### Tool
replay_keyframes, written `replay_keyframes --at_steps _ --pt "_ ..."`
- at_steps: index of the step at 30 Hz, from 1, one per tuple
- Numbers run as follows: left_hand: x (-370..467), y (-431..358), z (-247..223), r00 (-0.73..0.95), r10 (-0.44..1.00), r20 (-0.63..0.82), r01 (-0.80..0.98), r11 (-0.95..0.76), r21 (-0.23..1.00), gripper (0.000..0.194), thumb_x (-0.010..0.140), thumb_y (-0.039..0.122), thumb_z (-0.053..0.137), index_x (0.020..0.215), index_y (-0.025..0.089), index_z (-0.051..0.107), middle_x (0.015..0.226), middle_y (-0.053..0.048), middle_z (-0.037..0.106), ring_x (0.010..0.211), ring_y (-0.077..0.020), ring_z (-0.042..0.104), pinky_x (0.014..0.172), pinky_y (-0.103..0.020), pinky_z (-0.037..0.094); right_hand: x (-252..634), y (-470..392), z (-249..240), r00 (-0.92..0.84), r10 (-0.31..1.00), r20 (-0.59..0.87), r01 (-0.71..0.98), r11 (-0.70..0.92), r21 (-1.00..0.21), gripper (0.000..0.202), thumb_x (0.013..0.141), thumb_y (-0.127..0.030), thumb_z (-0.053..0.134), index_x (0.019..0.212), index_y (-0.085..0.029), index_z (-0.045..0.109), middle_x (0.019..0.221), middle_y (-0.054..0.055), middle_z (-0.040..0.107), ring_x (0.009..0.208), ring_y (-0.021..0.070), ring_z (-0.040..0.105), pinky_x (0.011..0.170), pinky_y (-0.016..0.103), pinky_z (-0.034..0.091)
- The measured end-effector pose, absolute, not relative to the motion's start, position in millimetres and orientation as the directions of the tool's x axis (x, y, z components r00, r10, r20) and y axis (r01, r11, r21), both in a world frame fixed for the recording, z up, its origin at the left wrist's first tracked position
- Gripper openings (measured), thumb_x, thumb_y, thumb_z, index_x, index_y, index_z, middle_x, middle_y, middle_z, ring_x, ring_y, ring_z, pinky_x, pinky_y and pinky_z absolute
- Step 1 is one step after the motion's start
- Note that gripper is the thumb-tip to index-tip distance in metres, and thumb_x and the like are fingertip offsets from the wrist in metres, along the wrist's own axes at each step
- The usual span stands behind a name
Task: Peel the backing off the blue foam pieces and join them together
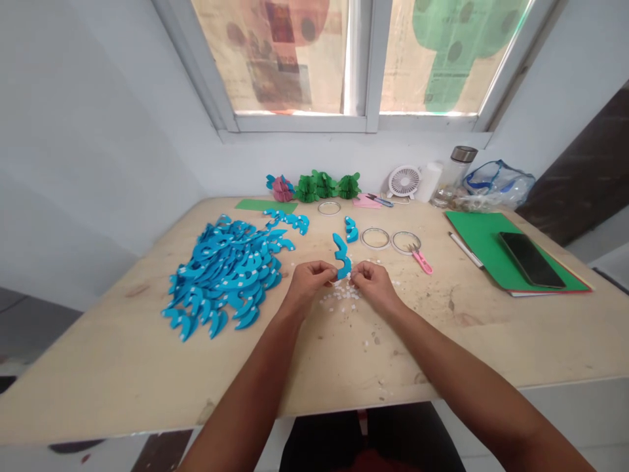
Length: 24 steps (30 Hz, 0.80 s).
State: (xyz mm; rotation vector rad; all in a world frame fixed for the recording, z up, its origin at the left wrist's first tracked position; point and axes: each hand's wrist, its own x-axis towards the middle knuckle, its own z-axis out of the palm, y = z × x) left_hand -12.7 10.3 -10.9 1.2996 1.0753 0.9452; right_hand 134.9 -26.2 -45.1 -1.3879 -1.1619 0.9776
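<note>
A wavy blue paper piece (341,252) stands out between my hands near the middle of the table. My left hand (314,276) pinches its lower left end. On the other side my right hand (372,280) has thumb and fingertips pressed together close to the piece's lower right edge; what they hold is too small to make out. Small white paper bits (344,294) lie scattered just below the fingertips. To the left is a big heap of similar blue pieces (230,262) with white squares on them. Another blue piece (350,229) lies behind the held one.
Tape rolls (375,238) and pink scissors (421,259) lie to the right. A phone (531,259) rests on green sheets (479,246) beside a white pen (465,250). Along the wall are green paper shapes (324,185), a small fan (403,181) and a bottle (455,172).
</note>
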Motion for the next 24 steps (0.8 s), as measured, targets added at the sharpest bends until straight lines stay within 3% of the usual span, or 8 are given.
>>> replay_keyframes --at_steps 4,10,13,18,24 --pt "-16 12 -11 0.290 0.952 -0.100 -0.002 0.105 0.994 0.010 0.057 0.024 0.064 0.057 0.014 0.064 0.055 -0.001 0.061 0.053 -0.0109 0.053 0.052 -0.021 0.041 139 -26 -43 0.300 0.952 0.051 0.170 -0.001 -0.985 0.014 0.068 -0.028 0.052 0.061 -0.016 0.055 0.056 0.000 0.058 0.050 0.0112 0.049 0.049 0.023 0.037" --pt "-17 10 -8 0.342 0.931 -0.127 -0.069 0.160 0.985 0.009 0.059 0.023 0.063 0.058 0.013 0.063 0.055 0.000 0.060 0.053 -0.0098 0.052 0.054 -0.021 0.042 141 -27 -34 0.325 0.931 0.164 0.241 0.086 -0.967 0.009 0.065 -0.021 0.052 0.067 -0.017 0.060 0.068 0.001 0.062 0.063 0.0141 0.054 0.060 0.025 0.040" --pt "-17 9 -6 0.363 0.924 -0.118 -0.100 0.165 0.981 0.010 0.059 0.023 0.063 0.059 0.013 0.062 0.055 0.000 0.060 0.054 -0.0097 0.053 0.055 -0.021 0.042 138 -29 -29 0.283 0.951 0.127 0.170 0.081 -0.982 0.015 0.070 -0.027 0.052 0.065 -0.017 0.061 0.067 0.002 0.062 0.067 0.0151 0.055 0.064 0.026 0.040" --pt "-17 8 -4 0.390 0.916 -0.094 -0.070 0.132 0.989 0.011 0.060 0.024 0.063 0.059 0.013 0.062 0.055 0.000 0.059 0.053 -0.0102 0.052 0.054 -0.022 0.041 135 -30 -29 0.149 0.989 0.022 -0.039 0.028 -0.999 0.022 0.073 -0.037 0.055 0.068 -0.017 0.062 0.059 0.000 0.058 0.055 0.0114 0.049 0.054 0.023 0.036" --pt "-15 8 -7 0.370 0.924 -0.094 -0.034 0.114 0.993 0.012 0.062 0.026 0.062 0.060 0.013 0.062 0.054 0.000 0.059 0.053 -0.0104 0.053 0.053 -0.022 0.042 134 -30 -32 0.139 0.990 -0.003 -0.080 0.008 -0.997 0.019 0.069 -0.035 0.061 0.065 -0.016 0.061 0.059 0.000 0.060 0.052 0.0102 0.047 0.050 0.022 0.034"
